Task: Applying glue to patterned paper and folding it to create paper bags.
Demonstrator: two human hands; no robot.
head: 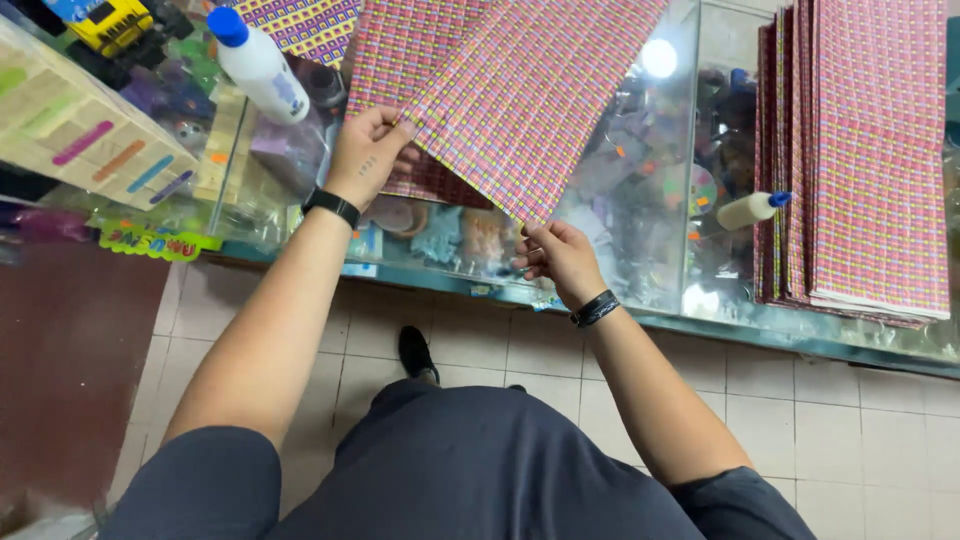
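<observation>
Pink patterned paper sheet [520, 100] lies over the glass counter [640, 230]; left hand [368, 150] and right hand [555, 258] pinch adjacent corners, fingers clamped. Recommendation: align edges squarely, keep tension even.

Sheet: I see pink woven-pattern paper sheet [520, 100], tilted, lifted off the glass counter [640, 200].
Hold: pinched at two corners.

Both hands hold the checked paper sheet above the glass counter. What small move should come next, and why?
Probably lower the checked sheet flat onto the glass counter. The left hand pinches one edge and the right hand pinches the lowest corner, so the sheet hangs tilted in the air. A finished stack of similar sheets and a glue bottle lie to the right.
</observation>
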